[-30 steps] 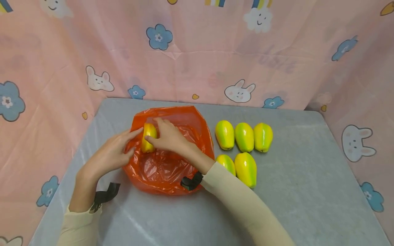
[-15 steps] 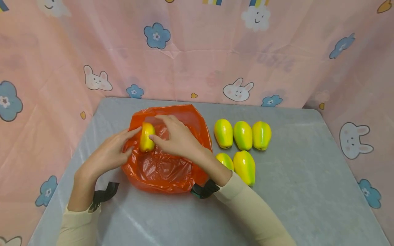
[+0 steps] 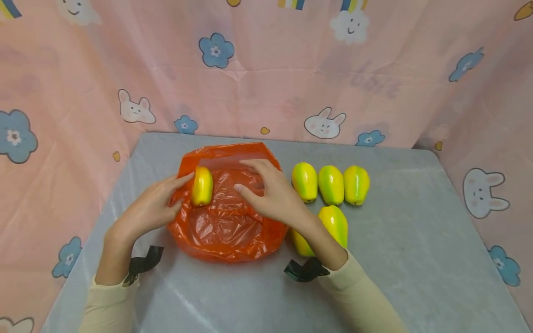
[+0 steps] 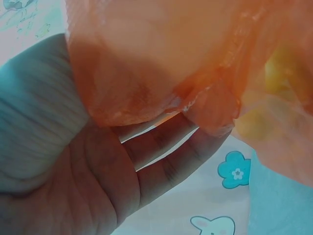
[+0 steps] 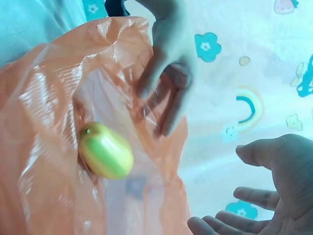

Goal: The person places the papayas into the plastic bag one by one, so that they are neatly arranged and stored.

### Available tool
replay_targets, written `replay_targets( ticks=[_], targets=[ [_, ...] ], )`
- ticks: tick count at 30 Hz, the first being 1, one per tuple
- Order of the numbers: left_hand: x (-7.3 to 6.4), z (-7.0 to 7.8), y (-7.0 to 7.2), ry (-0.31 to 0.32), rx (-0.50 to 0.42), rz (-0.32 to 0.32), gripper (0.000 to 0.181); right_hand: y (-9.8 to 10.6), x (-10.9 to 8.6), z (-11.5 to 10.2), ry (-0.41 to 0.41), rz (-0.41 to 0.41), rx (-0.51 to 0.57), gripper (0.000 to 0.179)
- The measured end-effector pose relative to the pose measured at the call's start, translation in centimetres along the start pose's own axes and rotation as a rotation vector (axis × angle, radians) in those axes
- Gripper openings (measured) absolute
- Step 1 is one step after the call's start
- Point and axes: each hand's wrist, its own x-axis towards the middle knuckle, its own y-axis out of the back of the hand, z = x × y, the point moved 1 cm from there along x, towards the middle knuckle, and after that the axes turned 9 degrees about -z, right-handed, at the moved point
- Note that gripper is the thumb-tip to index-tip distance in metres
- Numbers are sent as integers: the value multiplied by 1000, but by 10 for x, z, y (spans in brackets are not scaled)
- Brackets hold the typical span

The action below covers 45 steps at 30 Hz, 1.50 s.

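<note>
A glossy yellow-green papaya (image 3: 202,186) lies inside an orange-red plastic bag (image 3: 225,253), by its left wall; the bag's mouth gapes upward. My left hand (image 3: 145,210) holds the bag's left rim between thumb and fingers; in the left wrist view, the film covers part of the thumb and fingertips. Over the bag's right side hovers my right hand (image 3: 275,194), fingers spread and loosely bent, with nothing in it. The right wrist view shows that same right hand (image 5: 274,196) apart from the papaya.
Right of the bag, three papayas (image 3: 331,185) stand in a back row. In front of them are another papaya (image 3: 335,226) and one (image 3: 301,243) partly covered by the right forearm. The grey table (image 3: 416,240) meets a pink patterned cloth (image 3: 266,83) behind.
My right hand has let go of the papaya in the bag and drawn back to the right, empty. The papaya stays by the bag's left wall. My left hand keeps its place.
</note>
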Motion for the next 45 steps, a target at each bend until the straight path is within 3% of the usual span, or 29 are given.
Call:
replay_targets(
  ticks=[9, 15, 23, 37, 45],
  targets=[
    [-1, 0, 1, -2, 5, 7, 70, 9, -25, 14, -21, 25, 46, 58],
    [-1, -1, 1, 4, 9, 4, 69, 16, -43, 25, -20, 87, 46, 57],
    [-3, 0, 0, 13, 0, -9, 69, 18, -67, 48, -84, 136, 54, 57],
    [-3, 0, 0, 17, 0, -10, 69, 24, -102, 80, -98, 228, -34, 55],
    [-2, 1, 0, 19, 4, -15, 69, 30, -113, 87, -159, 243, -65, 55]
  ],
)
